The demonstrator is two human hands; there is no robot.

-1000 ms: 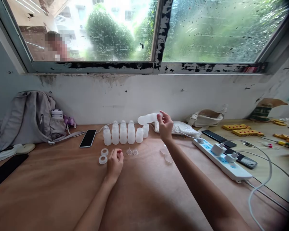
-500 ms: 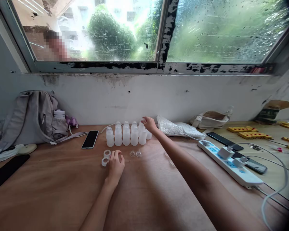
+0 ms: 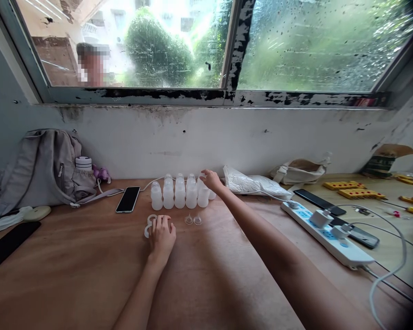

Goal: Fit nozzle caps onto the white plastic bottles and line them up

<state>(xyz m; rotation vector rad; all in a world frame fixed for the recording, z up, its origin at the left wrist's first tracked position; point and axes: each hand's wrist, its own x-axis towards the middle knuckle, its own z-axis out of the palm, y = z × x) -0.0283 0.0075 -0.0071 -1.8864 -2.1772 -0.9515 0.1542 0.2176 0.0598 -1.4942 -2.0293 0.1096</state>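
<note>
a wide window [image 3: 206,46] with a peeling dark frame lets in bright daylight; its right pane is rain-speckled. below the window runs a stained white wall [image 3: 206,137]. under that wall lies a brown wooden tabletop [image 3: 72,266].

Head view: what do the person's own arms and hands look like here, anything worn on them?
Both arms are bare along all that shows, with no sleeve in view. The left hand and the right hand wear no gloves. No watch, bracelet or band shows on either wrist, and no ring can be made out on the fingers, though they are small in this view. No markings show on either forearm.
</note>
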